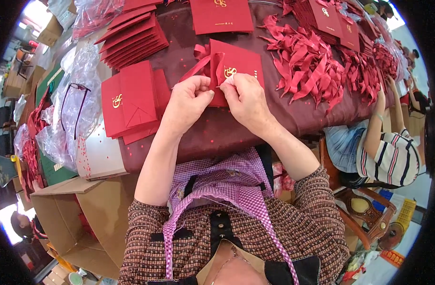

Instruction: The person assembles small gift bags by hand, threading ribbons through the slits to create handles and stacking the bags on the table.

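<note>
A red paper gift bag with a gold emblem lies on the table in front of me. Its near left edge gapes, and a loop of red ribbon shows beside it. My left hand is at the bag's left side, its fingers curled and thumb pressed to them; what they pinch, if anything, is hidden. My right hand is closed over the bag's lower edge, thumb and fingertips together there, with a small whitish bit at the fingertips.
Flat red bags lie at the left, with a fanned stack behind. A heap of red ribbon bows spreads right on the dark red tablecloth. Glasses rest on clear plastic; an open carton stands lower left. Another person sits at right.
</note>
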{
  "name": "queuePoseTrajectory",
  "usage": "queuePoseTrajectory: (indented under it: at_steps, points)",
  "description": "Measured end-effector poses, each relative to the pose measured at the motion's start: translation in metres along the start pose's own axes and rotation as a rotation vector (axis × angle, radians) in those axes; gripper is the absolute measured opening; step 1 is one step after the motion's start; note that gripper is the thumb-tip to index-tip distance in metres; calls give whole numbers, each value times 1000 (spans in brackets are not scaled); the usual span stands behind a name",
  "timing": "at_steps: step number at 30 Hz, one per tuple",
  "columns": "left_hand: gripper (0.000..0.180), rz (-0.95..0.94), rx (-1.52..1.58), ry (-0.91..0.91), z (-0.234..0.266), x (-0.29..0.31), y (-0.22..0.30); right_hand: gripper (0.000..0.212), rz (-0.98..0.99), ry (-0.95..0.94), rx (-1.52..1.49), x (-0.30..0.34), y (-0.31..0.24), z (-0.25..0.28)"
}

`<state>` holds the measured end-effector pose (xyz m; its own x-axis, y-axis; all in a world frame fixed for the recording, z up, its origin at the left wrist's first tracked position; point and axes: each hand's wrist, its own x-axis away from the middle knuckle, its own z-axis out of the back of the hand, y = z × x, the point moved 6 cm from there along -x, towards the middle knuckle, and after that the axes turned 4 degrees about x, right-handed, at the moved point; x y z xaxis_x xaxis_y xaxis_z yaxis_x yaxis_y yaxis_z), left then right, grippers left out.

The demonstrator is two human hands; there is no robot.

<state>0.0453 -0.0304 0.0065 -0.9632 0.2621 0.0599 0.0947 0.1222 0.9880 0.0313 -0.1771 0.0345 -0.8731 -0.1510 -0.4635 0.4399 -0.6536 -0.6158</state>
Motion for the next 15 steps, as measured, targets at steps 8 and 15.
queuePoseTrajectory:
  at_steps: [8,15]
  points:
    - [21,-18,-152,2,1,-3,-8,14,367,96,414,5,-24,1]
    - [21,-38,-51,25,1,-2,-8,14,362,115,430,6,-24,-2]
